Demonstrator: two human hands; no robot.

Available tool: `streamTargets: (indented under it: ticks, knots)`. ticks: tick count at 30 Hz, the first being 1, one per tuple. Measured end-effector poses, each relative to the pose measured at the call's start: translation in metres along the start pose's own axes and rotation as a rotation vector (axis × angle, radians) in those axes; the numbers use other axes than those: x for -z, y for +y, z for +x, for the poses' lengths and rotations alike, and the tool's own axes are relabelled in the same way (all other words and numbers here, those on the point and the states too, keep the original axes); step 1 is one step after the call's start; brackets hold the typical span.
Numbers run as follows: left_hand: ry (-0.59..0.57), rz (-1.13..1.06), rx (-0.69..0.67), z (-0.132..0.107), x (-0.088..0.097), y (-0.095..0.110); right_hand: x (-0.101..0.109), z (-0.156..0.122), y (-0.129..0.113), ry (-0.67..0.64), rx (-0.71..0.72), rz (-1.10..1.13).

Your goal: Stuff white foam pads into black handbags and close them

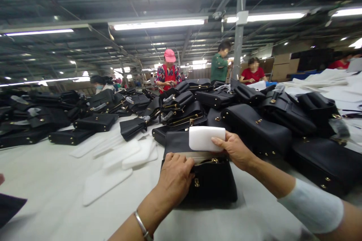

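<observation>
A black handbag [215, 186] with a gold clasp lies in front of me, its flap [177, 142] folded back and its pale lining showing at the mouth. My left hand [177, 175] is closed over the front edge of that mouth; some fingertips are hidden inside. Between the thumb and fingers of my right hand [236, 148] is a white foam pad [206, 138] with rounded corners, held just above the opening. A gold zipper pull [215, 160] shows at the mouth, below my right hand.
Loose white foam sheets [106, 184] lie on the pale table [65, 211] to the left. Black handbags are heaped behind, and large ones [257, 130] crowd the right side. A dark piece [11, 207] sits at the left edge. Several people, one in a pink cap [169, 55], are beyond the heap.
</observation>
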State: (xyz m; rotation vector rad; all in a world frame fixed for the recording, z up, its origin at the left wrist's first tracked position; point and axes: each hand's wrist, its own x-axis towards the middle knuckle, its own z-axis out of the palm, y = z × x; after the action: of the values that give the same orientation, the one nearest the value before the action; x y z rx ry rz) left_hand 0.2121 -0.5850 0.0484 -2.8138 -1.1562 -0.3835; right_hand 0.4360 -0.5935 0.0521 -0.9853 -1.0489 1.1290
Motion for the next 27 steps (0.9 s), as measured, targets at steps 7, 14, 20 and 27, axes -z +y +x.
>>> streamTargets:
  ticks: [7,14,20,27]
  knots:
    - [-0.085,-0.058,-0.060,-0.011,0.011,-0.001,-0.005,-0.012,-0.015,-0.066,-0.063,0.087]
    - [0.049,0.025,-0.090,-0.027,-0.008,-0.005,0.002,-0.033,-0.015,-0.078,-0.052,0.131]
    - [0.465,0.165,-0.259,-0.037,-0.039,-0.013,0.006,-0.043,-0.006,0.041,-0.067,0.181]
    - [0.680,0.089,-0.244,-0.034,-0.041,0.001,0.001,-0.049,-0.006,0.040,-0.048,0.163]
